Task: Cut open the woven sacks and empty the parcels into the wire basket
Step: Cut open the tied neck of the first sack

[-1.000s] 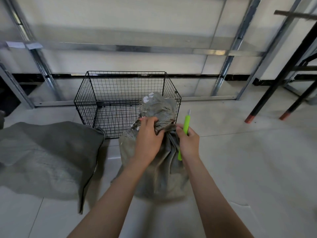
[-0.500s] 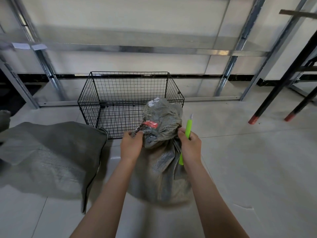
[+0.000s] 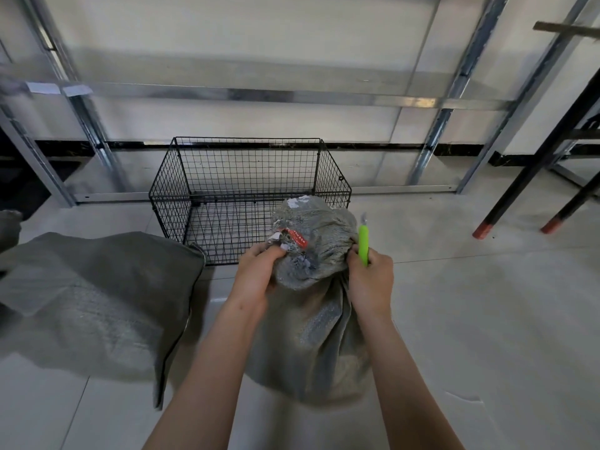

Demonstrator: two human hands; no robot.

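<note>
Woven sack (image 3: 311,319) steadied for cutting.
Left hand (image 3: 256,274) pinched its tied neck; right hand (image 3: 371,280) clenched fingers (image 3: 355,261) round the green knife (image 3: 363,241).

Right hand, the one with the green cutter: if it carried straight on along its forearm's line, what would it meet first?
The bunched top of the woven sack, which the right hand touches now; beyond it probably the wire basket, depth unclear.

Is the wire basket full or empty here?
Empty: the basket shows a bare mesh floor, no parcels inside. The sack stands outside, in front.
</note>
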